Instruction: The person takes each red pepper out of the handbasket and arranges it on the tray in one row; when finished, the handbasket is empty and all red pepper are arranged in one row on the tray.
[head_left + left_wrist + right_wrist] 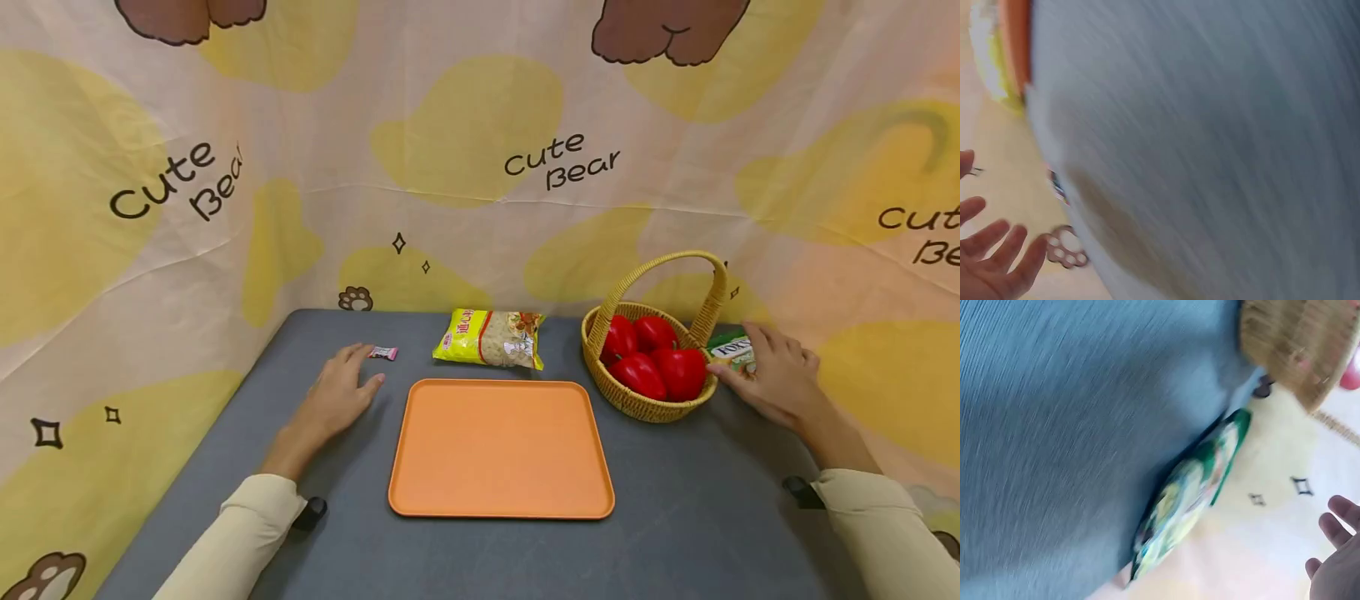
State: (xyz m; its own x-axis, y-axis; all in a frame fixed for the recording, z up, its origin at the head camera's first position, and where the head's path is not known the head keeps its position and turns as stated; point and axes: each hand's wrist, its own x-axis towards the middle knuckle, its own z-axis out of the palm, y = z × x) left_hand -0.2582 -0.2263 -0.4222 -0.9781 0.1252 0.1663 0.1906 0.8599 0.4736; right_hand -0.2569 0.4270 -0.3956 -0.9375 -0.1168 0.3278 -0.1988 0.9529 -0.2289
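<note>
My left hand (341,396) hovers over the left side of the table, fingers spread, its fingertips close to a small pink-and-dark wrapped packet (383,353). In the left wrist view the fingers (1007,250) are apart with nothing between them. My right hand (780,379) is held over a green bag marked FOX'S (733,350), covering part of it, thumb near the wicker basket (647,410). The right wrist view shows that green bag (1188,494) lying on the table, with the right hand (1338,562) apart from it. Several red peppers (637,375) lie in the basket.
An orange tray (501,450) lies in the middle of the grey table (697,533). Behind it is a yellow bag of food (489,338) with a clear window. A patterned cloth (465,125) hangs at the back and on both sides.
</note>
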